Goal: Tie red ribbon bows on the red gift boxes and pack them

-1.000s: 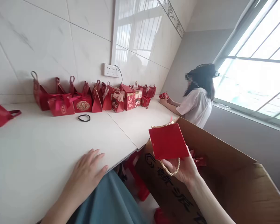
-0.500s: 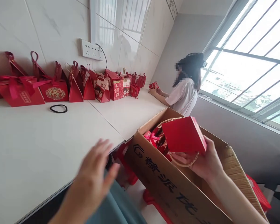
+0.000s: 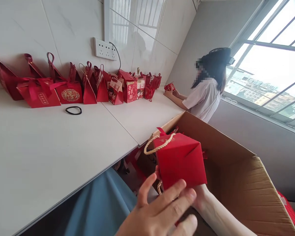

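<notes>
A red gift bag (image 3: 182,160) with twisted cream rope handles is tilted over the near side of the cardboard box (image 3: 236,183). My right hand (image 3: 199,194) holds it from beneath and behind; the bag hides most of the hand, but fingertips show at its left side. In front of the bag's lower part is my left hand (image 3: 166,209), fingers spread, and whether it touches the bag I cannot tell. More red packages with a pink ribbon (image 3: 161,131) show inside the box, partly covered by the bag.
Several red gift boxes (image 3: 70,92) with ribbon and cord loops line the wall on the white table (image 3: 51,147). A black hair tie (image 3: 73,110) lies before them. Beyond the box, another person (image 3: 206,93) holds a small red box (image 3: 169,86) at the table.
My right hand has brought the gift bag nearer and turned it. My left hand has moved right, from over the table edge to the bag. The view has shifted a little.
</notes>
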Tool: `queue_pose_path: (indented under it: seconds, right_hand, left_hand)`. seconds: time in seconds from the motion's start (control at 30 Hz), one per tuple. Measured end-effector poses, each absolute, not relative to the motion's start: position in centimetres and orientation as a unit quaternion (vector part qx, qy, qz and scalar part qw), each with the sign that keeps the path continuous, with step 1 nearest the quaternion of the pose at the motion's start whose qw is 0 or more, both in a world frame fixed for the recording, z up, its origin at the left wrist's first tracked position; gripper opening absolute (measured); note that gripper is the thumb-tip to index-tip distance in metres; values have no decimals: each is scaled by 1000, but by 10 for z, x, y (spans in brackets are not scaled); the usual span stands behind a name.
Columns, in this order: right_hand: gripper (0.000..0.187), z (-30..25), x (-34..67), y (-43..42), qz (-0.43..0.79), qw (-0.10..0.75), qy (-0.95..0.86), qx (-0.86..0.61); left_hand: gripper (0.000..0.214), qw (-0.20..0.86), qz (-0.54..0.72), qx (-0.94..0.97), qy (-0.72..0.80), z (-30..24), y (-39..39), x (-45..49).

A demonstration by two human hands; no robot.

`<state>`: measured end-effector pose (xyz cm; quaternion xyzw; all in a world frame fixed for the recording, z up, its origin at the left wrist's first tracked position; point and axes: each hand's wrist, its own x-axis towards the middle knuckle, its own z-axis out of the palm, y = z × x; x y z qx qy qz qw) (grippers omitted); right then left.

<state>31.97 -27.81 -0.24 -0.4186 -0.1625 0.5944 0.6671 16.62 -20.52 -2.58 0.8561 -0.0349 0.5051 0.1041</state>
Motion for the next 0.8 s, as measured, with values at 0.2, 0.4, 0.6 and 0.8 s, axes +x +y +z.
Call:
queue_pose_path:
  seconds: [0.2,0.4,0.6,0.8]
  right_hand:
    - [41,1,314,-274,600,703,-87,-372]
    - [34,5,312,-272,610,689,-75,-384]
    - [42,3,308,-272,606,690,-85,-387]
    - [45,3,303,-272,627,688,-57,-361]
  left_hand:
    - [32,73,469,880,30,1,-183,156]
    - [34,106,525,843,51,-18,-207,178]
    - [27,122,514,834,157,-3,-191,169]
    - [36,114,476,846,213,11,-162,165]
